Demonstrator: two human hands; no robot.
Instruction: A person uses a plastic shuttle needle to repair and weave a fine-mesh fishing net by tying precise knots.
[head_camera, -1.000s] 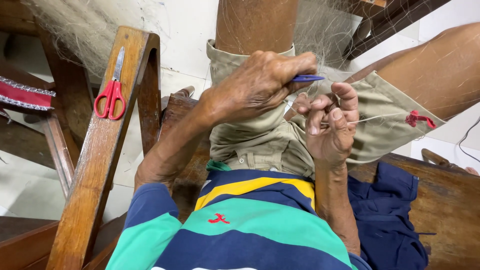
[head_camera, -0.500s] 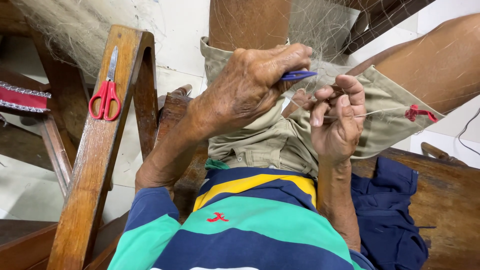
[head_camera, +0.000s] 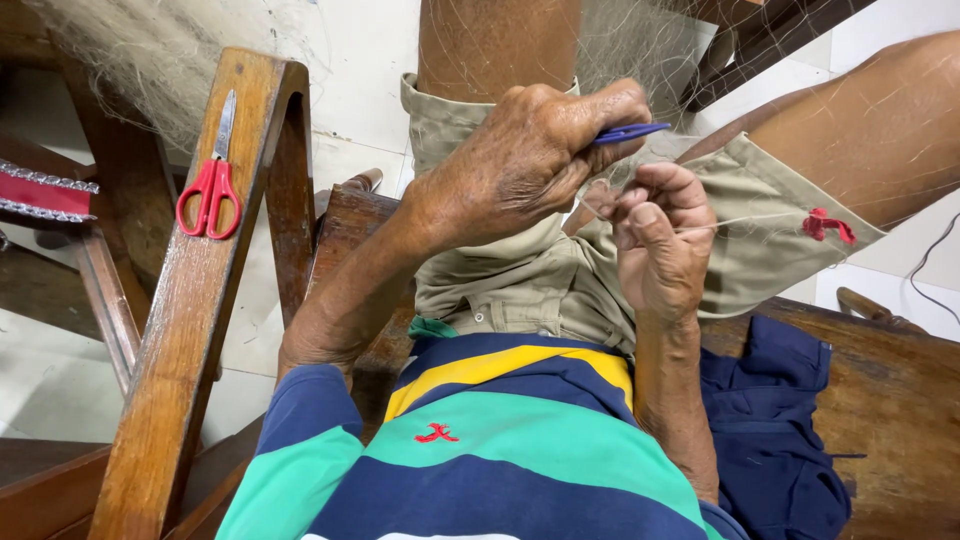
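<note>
My left hand is closed around a thin blue netting needle, whose tip pokes out to the right. My right hand sits just below it, fingers pinched on a pale line that runs off to the right across my lap. A fine, nearly see-through fishing net drapes over my knees and khaki shorts. The two hands nearly touch above my lap.
Red-handled scissors lie on a wooden armrest at the left. More bunched net hangs at the top left. A dark blue cloth lies on the wooden seat at the right. A red tag sits on the shorts.
My left hand has shifted slightly right and up with the blue needle. My right hand has curled tighter on the line beneath it.
</note>
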